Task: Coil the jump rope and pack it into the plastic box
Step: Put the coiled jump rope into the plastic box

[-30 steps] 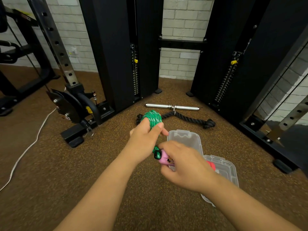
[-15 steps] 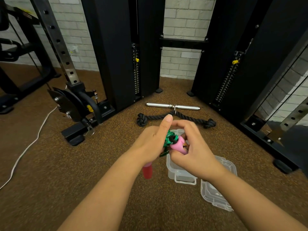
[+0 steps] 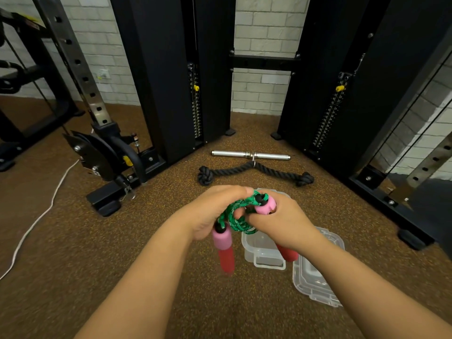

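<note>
A jump rope (image 3: 236, 216) with a green braided cord and pink-and-red handles is bunched between both hands above the floor. My left hand (image 3: 208, 214) grips the coiled cord, and one handle (image 3: 223, 250) hangs down below it. My right hand (image 3: 281, 220) holds the other handle (image 3: 265, 206), whose pink top shows at my thumb and whose red end pokes out under my palm. Directly beneath the hands a clear plastic box (image 3: 263, 252) stands open on the floor. Its clear lid (image 3: 315, 282) lies beside it to the right, partly hidden by my right forearm.
A black triceps rope (image 3: 254, 171) and a chrome bar (image 3: 249, 155) lie on the brown floor just beyond the box. Black cable-machine towers stand behind, with a frame base (image 3: 389, 204) at right and a pulley foot (image 3: 107, 167) at left. A white cord (image 3: 36, 221) trails at far left.
Both hands came together over the box with the rope bundle. The left hand turned over, so one handle now hangs below it; the right hand shifted its handle upright.
</note>
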